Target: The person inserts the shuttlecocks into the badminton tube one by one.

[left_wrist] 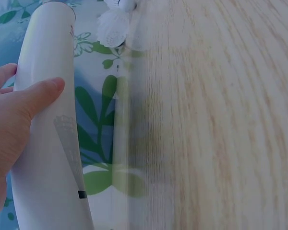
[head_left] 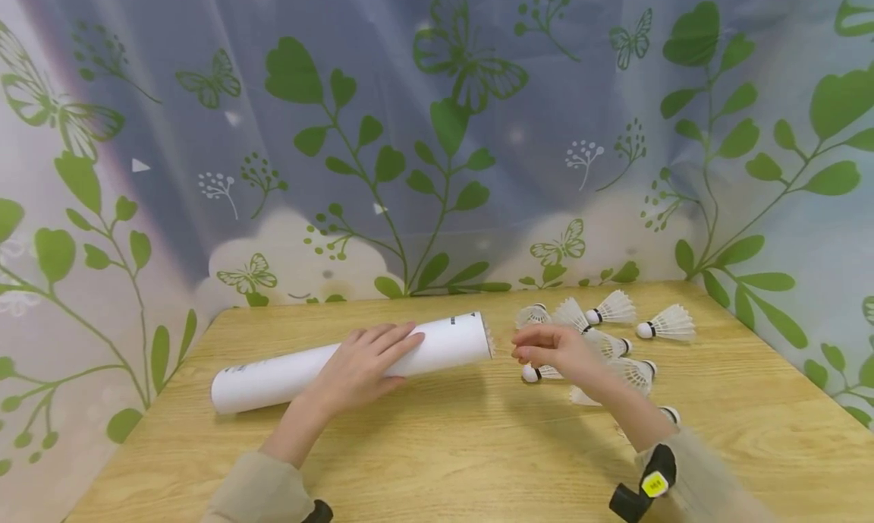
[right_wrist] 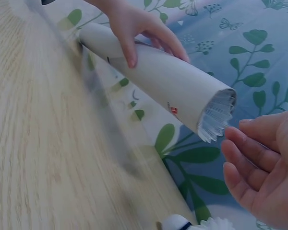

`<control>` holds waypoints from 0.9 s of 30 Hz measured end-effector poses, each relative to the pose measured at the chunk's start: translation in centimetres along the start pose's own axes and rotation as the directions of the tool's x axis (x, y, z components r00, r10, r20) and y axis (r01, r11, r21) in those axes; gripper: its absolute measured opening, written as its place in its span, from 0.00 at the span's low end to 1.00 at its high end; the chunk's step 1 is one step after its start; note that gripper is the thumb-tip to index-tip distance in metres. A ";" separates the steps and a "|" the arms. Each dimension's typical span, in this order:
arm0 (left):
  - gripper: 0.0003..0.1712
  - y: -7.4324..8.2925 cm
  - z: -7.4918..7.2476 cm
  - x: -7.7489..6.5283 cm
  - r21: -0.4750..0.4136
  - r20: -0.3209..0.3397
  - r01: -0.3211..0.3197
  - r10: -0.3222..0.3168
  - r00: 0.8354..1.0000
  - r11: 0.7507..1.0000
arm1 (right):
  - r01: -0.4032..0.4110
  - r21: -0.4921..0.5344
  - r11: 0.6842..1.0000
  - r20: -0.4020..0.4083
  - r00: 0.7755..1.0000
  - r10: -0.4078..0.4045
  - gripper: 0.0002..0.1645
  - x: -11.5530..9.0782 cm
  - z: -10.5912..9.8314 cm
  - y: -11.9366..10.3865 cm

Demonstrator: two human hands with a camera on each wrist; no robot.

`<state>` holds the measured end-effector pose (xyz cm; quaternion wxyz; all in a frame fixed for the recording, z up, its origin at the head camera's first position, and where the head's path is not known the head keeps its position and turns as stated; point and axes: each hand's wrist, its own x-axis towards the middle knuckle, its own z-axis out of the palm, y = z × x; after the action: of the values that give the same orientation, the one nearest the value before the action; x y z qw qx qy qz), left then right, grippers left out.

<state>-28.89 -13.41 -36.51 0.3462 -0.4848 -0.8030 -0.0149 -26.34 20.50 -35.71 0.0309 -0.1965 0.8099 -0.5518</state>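
Note:
My left hand (head_left: 369, 360) grips a white shuttlecock tube (head_left: 293, 373), fingers over its top and thumb along the near side. The tube lies slantwise, with its right end lifted off the table and its left end low. At the right end, the feather skirt of a shuttlecock (right_wrist: 216, 117) fills the mouth and sticks out a little. My right hand (head_left: 563, 354) hovers just right of that mouth, fingers loosely bent and holding nothing. In the right wrist view its fingertips (right_wrist: 235, 134) are close to the feathers. Below and behind this hand lie several loose shuttlecocks (head_left: 611, 308).
The shuttlecocks sit in a loose group on the right of the wooden table (head_left: 437, 462), one shuttlecock (head_left: 668, 323) a little apart at the far right. A patterned curtain (head_left: 382, 166) hangs along the table's back edge. Black straps with cameras (head_left: 645, 485) circle both wrists.

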 end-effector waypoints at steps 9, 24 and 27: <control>0.45 0.0 0.1 0.1 0.000 -0.002 -0.009 0.009 1.000 1.000 | -0.014 -0.046 0.999 -0.077 0.997 0.010 0.21 -3.0 -3.8 -0.6; 0.46 -0.1 0.5 0.0 -0.005 -0.024 -0.021 0.021 0.999 1.000 | -0.103 -0.137 0.985 -0.170 0.982 0.079 0.22 -8.2 -9.6 0.7; 0.46 -0.1 0.5 0.0 -0.012 -0.027 -0.020 0.020 0.999 1.000 | -0.128 -0.152 0.980 -0.197 0.976 0.097 0.23 -8.8 -10.5 1.1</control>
<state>-29.23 -13.25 -36.88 0.3540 -0.4947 -0.7934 -0.0226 -21.34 33.26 -34.10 -0.0308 -0.0990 0.8616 -0.4969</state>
